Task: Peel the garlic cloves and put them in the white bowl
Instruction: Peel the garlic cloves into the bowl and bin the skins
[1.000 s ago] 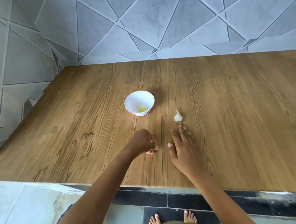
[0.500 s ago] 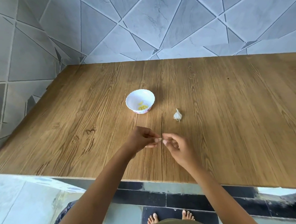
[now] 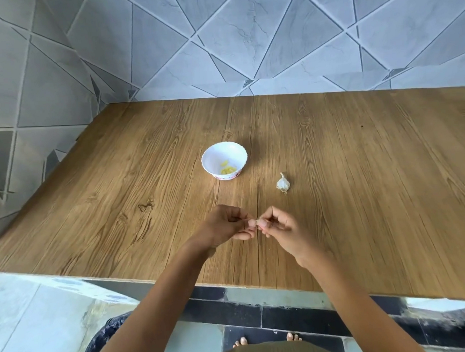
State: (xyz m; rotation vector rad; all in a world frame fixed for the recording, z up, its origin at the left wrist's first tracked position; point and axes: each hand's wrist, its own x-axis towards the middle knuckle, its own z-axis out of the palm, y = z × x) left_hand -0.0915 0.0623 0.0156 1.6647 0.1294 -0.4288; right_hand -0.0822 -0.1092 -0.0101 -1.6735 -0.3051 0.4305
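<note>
A white bowl point(image 3: 211, 156) stands near the middle of the wooden table point(image 3: 360, 169), with several yellowish peeled cloves point(image 3: 228, 170) inside. A garlic bulb point(image 3: 283, 183) lies to the right of the bowl. Nearer the front edge, my left hand point(image 3: 223, 227) and my right hand point(image 3: 282, 227) meet fingertip to fingertip and pinch one small garlic clove point(image 3: 256, 223) between them. The clove is mostly covered by my fingers.
A grey tiled wall runs behind the table and along its left side. The table's front edge crosses below my forearms, with tiled floor and bare feet point(image 3: 267, 340) beneath.
My right hand pulled back from beside the garlic bulb and curled its fingers. It joined my left hand, and both now pinch the clove.
</note>
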